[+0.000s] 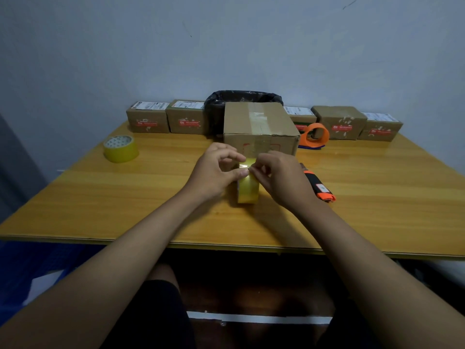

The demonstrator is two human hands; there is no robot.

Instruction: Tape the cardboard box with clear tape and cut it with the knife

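A brown cardboard box (259,124) stands mid-table, its top seam covered with old tape. In front of it a roll of clear yellowish tape (247,188) stands on edge on the wooden table (125,197). My left hand (214,172) grips the roll from the left, thumb on its top. My right hand (281,177) pinches at the tape's loose end on top of the roll. An orange and black knife (319,186) lies on the table just right of my right hand.
A second tape roll (120,148) lies flat at the left. An orange tape dispenser (315,136) sits right of the box. Several small cardboard parcels (148,118) line the back edge, with a black-bagged bin (241,99) behind the box against the wall.
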